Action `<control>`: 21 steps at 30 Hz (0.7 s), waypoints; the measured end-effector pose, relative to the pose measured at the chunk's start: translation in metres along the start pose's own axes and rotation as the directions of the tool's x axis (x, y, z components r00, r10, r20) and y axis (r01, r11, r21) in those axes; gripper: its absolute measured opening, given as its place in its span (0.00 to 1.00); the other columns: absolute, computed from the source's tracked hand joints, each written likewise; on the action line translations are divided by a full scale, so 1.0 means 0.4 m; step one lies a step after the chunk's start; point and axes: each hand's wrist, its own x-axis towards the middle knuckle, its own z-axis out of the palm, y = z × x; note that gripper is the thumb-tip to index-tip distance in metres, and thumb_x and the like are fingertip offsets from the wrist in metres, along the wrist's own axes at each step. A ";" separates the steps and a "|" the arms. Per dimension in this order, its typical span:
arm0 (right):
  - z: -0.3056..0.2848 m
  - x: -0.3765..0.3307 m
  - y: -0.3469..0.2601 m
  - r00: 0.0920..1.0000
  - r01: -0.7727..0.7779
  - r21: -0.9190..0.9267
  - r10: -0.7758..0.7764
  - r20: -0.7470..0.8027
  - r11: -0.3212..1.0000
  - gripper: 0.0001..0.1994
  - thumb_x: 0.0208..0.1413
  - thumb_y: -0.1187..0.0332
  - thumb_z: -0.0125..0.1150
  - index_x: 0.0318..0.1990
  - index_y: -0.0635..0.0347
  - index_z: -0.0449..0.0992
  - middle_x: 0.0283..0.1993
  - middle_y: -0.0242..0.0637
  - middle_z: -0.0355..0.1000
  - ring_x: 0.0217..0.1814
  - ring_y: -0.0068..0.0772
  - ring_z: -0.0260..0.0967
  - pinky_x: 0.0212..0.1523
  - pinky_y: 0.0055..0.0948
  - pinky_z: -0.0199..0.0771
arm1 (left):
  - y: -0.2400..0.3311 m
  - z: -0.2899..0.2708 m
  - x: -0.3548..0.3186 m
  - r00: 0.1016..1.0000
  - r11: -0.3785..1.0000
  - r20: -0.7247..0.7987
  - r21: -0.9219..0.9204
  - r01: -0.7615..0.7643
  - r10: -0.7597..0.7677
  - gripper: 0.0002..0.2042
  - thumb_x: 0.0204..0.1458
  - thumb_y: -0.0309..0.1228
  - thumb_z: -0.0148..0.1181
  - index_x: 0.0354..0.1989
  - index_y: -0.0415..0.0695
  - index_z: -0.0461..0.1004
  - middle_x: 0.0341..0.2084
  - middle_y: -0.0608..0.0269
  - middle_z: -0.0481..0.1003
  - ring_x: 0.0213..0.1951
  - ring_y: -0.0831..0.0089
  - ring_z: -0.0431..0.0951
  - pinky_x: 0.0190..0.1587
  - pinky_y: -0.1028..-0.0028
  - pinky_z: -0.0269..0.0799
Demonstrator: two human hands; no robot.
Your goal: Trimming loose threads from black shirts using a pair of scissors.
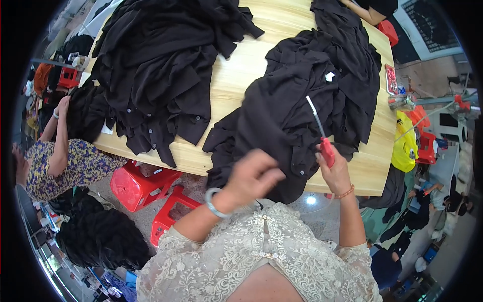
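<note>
While two heaps of black garments cover much of the wooden tabletop (236,75), the nearer heap (302,110) at centre right drapes over the table's near edge. At lower centre the left hand (254,176) is curled closed, pinching black cloth from that heap. Just to its right, the right hand (333,168) grips red-handled scissors (322,133), blades pointing up over the fabric. The second heap (161,65) lies upper left. Two red plastic stools (146,191) stand under the table edge. Another person in a patterned top (65,163) sits at left.
</note>
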 end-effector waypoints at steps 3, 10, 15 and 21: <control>-0.025 0.051 -0.019 0.998 0.025 -0.011 -0.026 -0.052 1.000 0.14 0.56 0.69 0.60 0.48 0.65 0.72 0.33 0.34 0.74 0.31 0.20 0.70 0.35 0.24 0.71 | -0.025 0.094 -0.058 0.873 0.979 0.445 -0.098 -0.176 0.202 0.11 0.47 0.32 0.64 0.37 0.41 0.75 0.31 0.59 0.74 0.38 0.59 0.74 0.43 0.68 0.68; 0.018 0.111 -0.093 1.000 0.025 -0.254 -0.023 0.012 0.967 0.23 0.47 0.55 0.68 0.46 0.58 0.72 0.32 0.38 0.73 0.36 0.39 0.71 0.37 0.33 0.70 | -0.132 -0.028 -0.142 0.947 0.910 -0.203 0.284 0.302 -0.250 0.18 0.39 0.29 0.69 0.41 0.41 0.73 0.39 0.55 0.72 0.44 0.56 0.70 0.48 0.67 0.66; 0.146 0.212 -0.131 0.987 0.142 -0.399 -0.158 -0.007 0.906 0.31 0.42 0.55 0.71 0.53 0.58 0.66 0.40 0.45 0.73 0.46 0.49 0.70 0.46 0.42 0.71 | -0.184 -0.045 -0.212 0.933 0.784 0.024 0.550 0.288 -0.359 0.21 0.33 0.30 0.71 0.39 0.44 0.71 0.43 0.59 0.69 0.54 0.59 0.64 0.59 0.56 0.53; 0.132 0.265 -0.120 0.981 0.077 -0.312 -0.016 0.194 0.947 0.22 0.47 0.66 0.66 0.50 0.54 0.67 0.39 0.48 0.72 0.44 0.54 0.71 0.44 0.43 0.71 | -0.192 -0.131 -0.188 0.958 0.870 -0.234 0.422 0.256 -0.169 0.13 0.35 0.22 0.65 0.30 0.43 0.67 0.27 0.61 0.71 0.39 0.57 0.73 0.53 0.57 0.61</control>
